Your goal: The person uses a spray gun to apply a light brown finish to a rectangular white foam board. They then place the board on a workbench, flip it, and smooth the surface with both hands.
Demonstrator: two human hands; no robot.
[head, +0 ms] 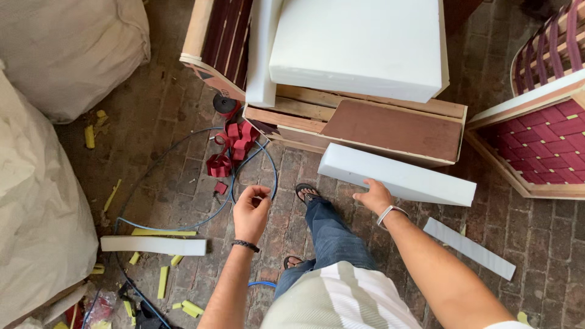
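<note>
My right hand [373, 196] reaches forward with fingers spread, its fingertips touching the near edge of a long white foam bar [396, 175] that leans against a wooden furniture frame [390, 125]. My left hand [251, 210] hovers over the brick floor with thumb and fingers pinched together; whether something small is between them I cannot tell. A thick white foam block [359, 45] rests on top of the frame. My foot in a sandal [306, 193] stands between both hands.
Red webbing strap [231, 146] and a blue hose [201, 222] lie on the brick floor. Two white foam strips [152, 245] [469, 248] and yellow foam scraps [163, 281] lie around. Large white sacks [36, 183] stand left; a webbed chair frame [542, 140] right.
</note>
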